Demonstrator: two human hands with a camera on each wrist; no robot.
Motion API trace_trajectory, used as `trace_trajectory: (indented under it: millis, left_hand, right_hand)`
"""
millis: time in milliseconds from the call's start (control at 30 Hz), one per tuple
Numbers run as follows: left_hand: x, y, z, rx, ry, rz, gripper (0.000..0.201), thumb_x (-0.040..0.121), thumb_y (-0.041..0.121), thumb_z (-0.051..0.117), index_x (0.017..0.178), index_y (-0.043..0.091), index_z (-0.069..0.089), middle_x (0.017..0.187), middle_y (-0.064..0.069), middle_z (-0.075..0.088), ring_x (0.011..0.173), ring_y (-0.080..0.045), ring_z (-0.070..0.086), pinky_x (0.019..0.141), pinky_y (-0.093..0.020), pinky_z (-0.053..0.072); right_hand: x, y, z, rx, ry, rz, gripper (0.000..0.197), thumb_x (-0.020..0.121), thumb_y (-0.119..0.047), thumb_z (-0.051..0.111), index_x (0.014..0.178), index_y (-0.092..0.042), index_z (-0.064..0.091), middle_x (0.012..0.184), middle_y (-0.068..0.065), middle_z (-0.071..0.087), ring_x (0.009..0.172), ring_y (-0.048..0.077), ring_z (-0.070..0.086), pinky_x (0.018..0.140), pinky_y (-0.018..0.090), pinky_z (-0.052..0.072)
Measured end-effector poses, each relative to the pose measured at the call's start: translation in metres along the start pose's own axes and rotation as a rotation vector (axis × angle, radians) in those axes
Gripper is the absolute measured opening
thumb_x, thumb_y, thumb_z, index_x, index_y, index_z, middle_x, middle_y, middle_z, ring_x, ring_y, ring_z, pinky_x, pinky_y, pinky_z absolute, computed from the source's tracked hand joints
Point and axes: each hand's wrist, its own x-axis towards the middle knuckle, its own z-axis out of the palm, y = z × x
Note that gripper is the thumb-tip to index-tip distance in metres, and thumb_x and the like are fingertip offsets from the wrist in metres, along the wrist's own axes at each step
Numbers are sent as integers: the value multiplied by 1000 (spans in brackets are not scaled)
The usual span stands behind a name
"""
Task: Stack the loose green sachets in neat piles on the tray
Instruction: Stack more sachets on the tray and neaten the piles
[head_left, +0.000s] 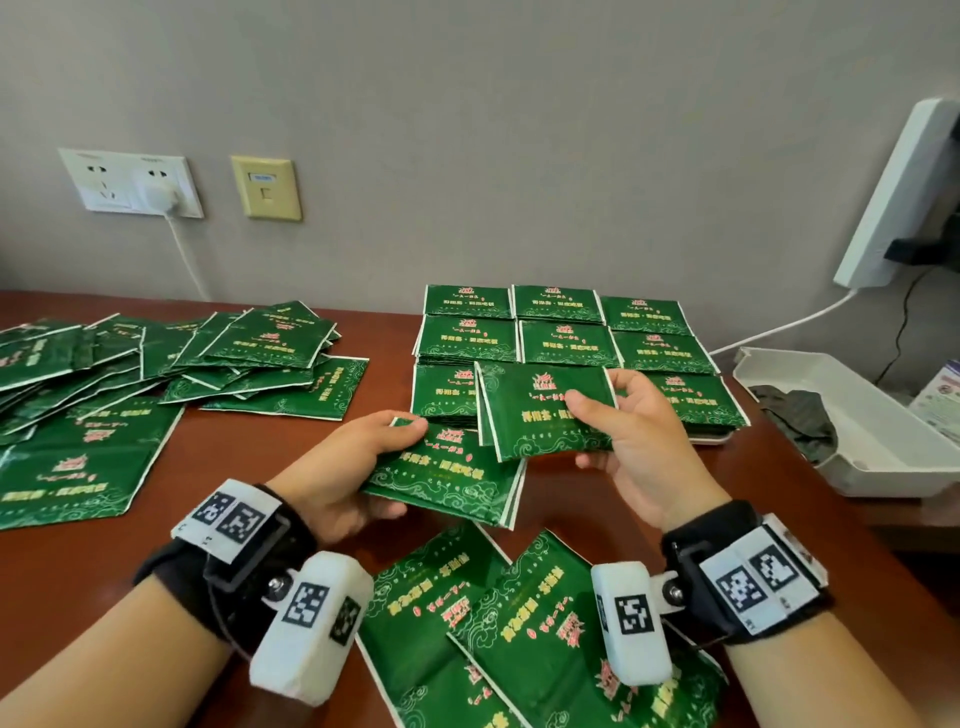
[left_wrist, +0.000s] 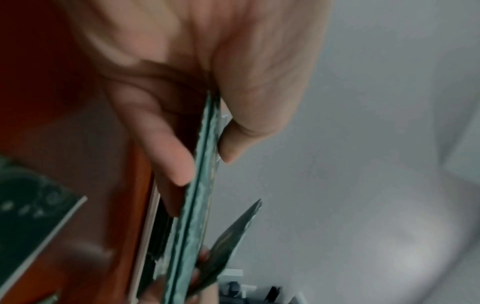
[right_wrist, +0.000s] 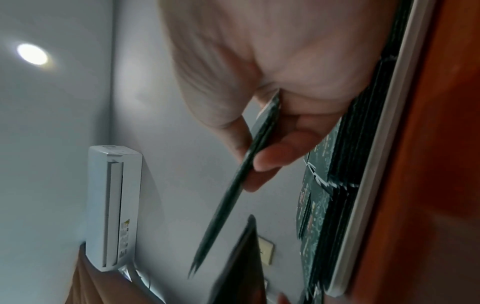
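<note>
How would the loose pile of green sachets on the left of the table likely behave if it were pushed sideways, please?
The loose pile would probably slide apart rather than move together: its sachets overlap at odd angles. Their glossy faces suggest slipperiness, and the thin edges hint they are light and bendable.

Tray (head_left: 709, 440) mostly hidden under sachet piles (head_left: 566, 332); both wrist views blurred.

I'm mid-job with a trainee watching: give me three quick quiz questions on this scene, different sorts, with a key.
1. True or false: the right hand is empty.
2. The left hand holds: A) a plug B) sachets C) nothing.
3. Fill in: the loose heap lies to the ___ of the tray piles.

Key: 1 false, it pinches sachets; 2 B; 3 left.
</note>
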Motion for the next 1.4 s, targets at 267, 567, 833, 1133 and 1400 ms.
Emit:
trace_trajectory:
  millis: [267,567,833,1133,1400]
  left_hand:
    - [1,-3,7,-31,43,67,26,96,10,55,121,15,60,96,-15,66,41,-13,57,25,-12,26]
    - [-4,-8,25,259,114,345,31,95,-7,51,101,19,67,81,-12,58,65,-19,53,48,-28,42]
    - [33,47,59,334,169,492,27,94,-5,57,99,15,75,78,-9,58,66,-17,55,51,-25,54]
    - [152,138,146,415,141,492,26,89,-2,67,102,19,76,78,0,70,71,-13,60,60,-22,51]
    - [245,139,211,750,32,362,32,87,1,71,116,16,71,91,-12,74,65,-17,67,53,-26,55]
  right_hand:
    - [0,10,5,-117,13,-32,32,100,-17,62,121,-39,54,119,2,55,56,8,54,49,27,45]
    - [9,9,6,-62,32,-63,8,100,-13,59,95,-13,66,116,4,61,97,21,57,57,29,53]
    - [75,-74,-41,132,101,-164,21,99,4,49,105,-8,65,107,7,58,87,20,60,58,26,54]
    - [106,-80,-152,-378,142,34,19,86,3,73,93,-11,64,105,4,62,81,19,62,52,29,55]
    - [109,-62,-181,-616,97,155,32,80,-9,83,94,-19,56,109,6,66,89,26,67,52,26,52]
